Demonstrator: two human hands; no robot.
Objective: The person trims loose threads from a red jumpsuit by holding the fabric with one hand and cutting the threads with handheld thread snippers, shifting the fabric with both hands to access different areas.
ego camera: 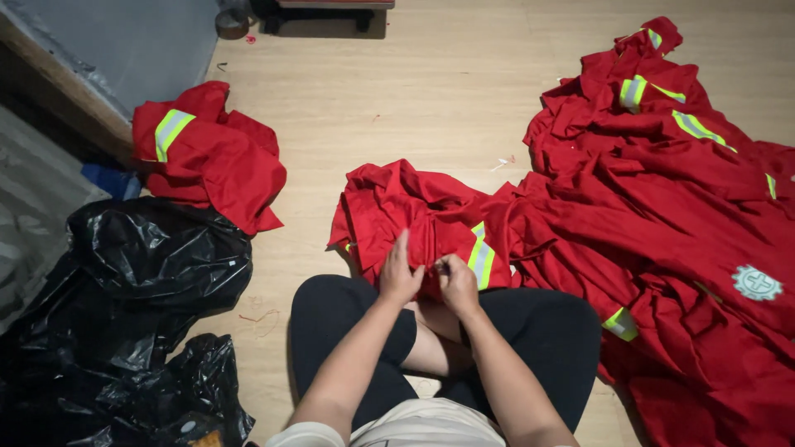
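Observation:
I sit cross-legged on a wooden floor with a red work garment point(414, 211) bearing yellow-green reflective stripes spread over my knees. My left hand point(398, 273) pinches a fold of its cloth, fingers partly raised. My right hand point(457, 281) grips the same cloth right beside it, and seems to hold a small thin tool that is too small to make out. The two hands almost touch.
A big heap of the same red garments point(662, 190) covers the floor to my right. Another red garment point(207, 153) lies bunched at the left. Black plastic bags point(124, 306) sit at my left side. A grey wall panel point(124, 41) stands at the far left.

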